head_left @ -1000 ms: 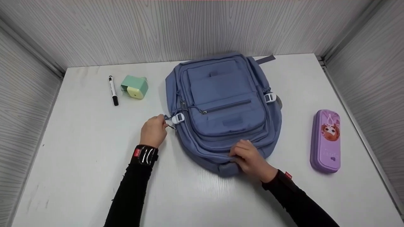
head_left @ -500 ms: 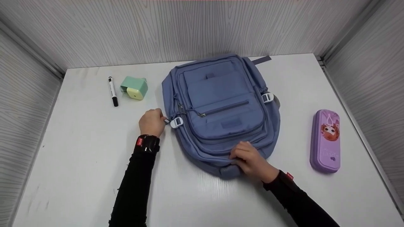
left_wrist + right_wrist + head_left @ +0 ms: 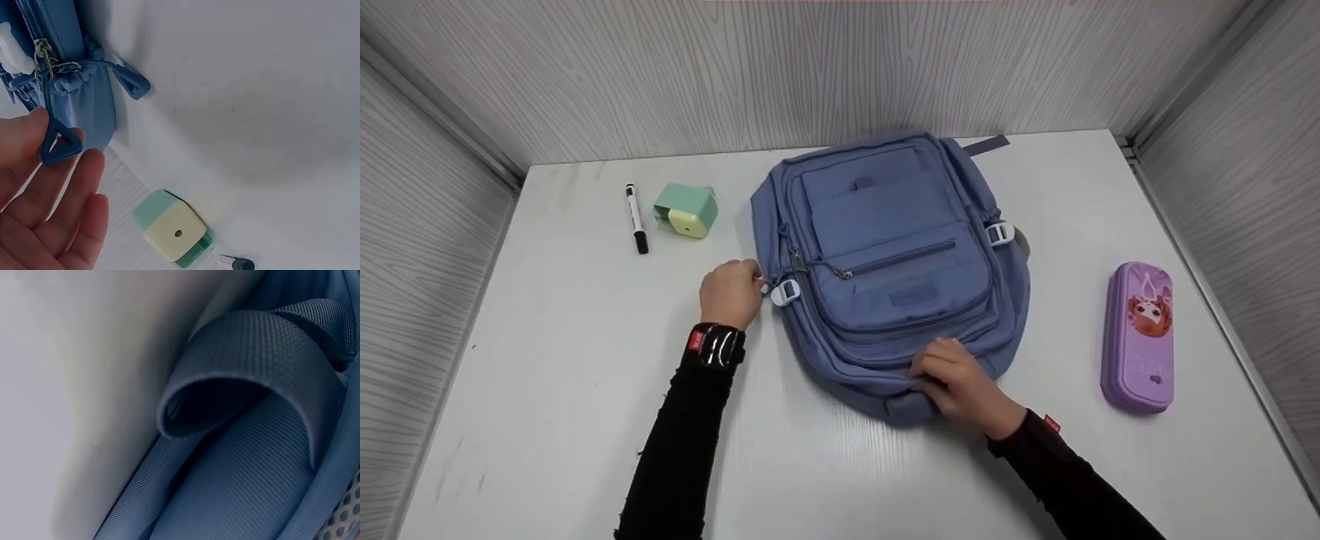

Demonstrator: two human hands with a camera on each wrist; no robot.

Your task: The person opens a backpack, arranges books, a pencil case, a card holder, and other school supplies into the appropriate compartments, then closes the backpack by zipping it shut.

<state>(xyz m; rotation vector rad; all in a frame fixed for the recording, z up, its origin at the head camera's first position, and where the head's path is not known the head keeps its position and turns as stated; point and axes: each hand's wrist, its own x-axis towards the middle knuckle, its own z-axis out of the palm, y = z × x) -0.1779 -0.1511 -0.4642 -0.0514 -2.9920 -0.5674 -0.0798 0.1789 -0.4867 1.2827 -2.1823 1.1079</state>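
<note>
A blue backpack (image 3: 885,202) lies front side up on the white table. At its left side, beside a white buckle (image 3: 785,292), is my left hand (image 3: 731,294). In the left wrist view, the thumb and index finger pinch a cord zipper pull (image 3: 61,147) with a triangular end. A second zipper pull (image 3: 132,82) hangs loose nearby. My right hand (image 3: 956,382) grips the fabric at the backpack's near edge. The right wrist view shows a webbing loop (image 3: 253,349) on the backpack; the right fingers are hidden there.
A purple pencil case (image 3: 1140,337) lies at the right. Back left are a green and yellow pencil sharpener (image 3: 687,210) and a black-and-white marker (image 3: 636,219). Grey wood-grain panels (image 3: 840,67) enclose the back and sides.
My left hand has moved up slightly along the backpack's side; the zipper pull dangling under it a second ago is now hidden in the head view. The right hand keeps its grip.
</note>
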